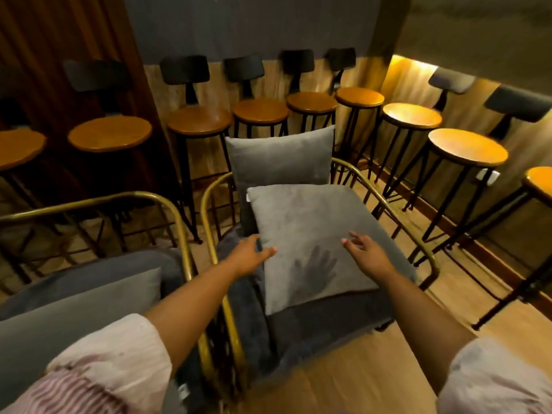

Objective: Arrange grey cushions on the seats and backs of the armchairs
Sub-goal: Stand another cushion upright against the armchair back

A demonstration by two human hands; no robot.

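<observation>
Square grey velvety cushion lying flat on armchair seat at frame centre, left hand touching its left edge, fingers loose, right hand hovering above, spread, brass-coloured tubular frame, second cushion upright against the back

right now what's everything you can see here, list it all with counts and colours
square light grey seat cushion: one, lying flat on the middle armchair's seat
light grey back cushion: one, upright against that chair's back
brass-framed armchairs: two, gold metal, dark grey padding, centre and left
grey cushion on left armchair: one, bottom left
round wooden bar stools: at least nine, orange-brown seats, black legs and backrests, along the walls
wooden floor: light brown
left hand: open, touching the seat cushion's left edge
right hand: open, hovering over the cushion
</observation>
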